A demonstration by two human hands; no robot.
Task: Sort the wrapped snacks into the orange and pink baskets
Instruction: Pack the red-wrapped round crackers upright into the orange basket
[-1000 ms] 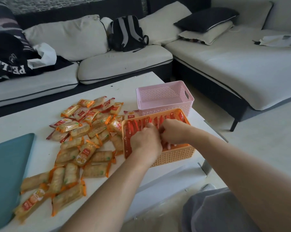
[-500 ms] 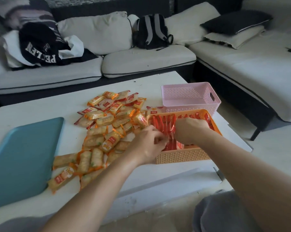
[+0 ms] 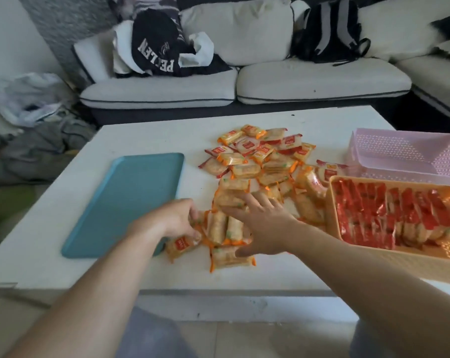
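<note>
Head camera shows the left hand (image 3: pixel 172 223) curled on an orange-wrapped snack (image 3: pixel 183 246) at the near edge of the snack pile (image 3: pixel 257 164) on the bench (image 3: pixel 50 228), seemingly pinching it. The right hand (image 3: pixel 266 228) spreads flat-fingered over the pile. The orange basket (image 3: pixel 330 202), packed with red-wrapped snacks (image 3: pixel 386 215), sits just before the pink basket (image 3: pixel 389 153).

Showing glossy crinkled plastic on the snack wrappers (image 3: pixel 247 169), matt perforated plastic on the orange basket (image 3: pixel 399 264) and pink basket (image 3: pixel 389 148).
</note>
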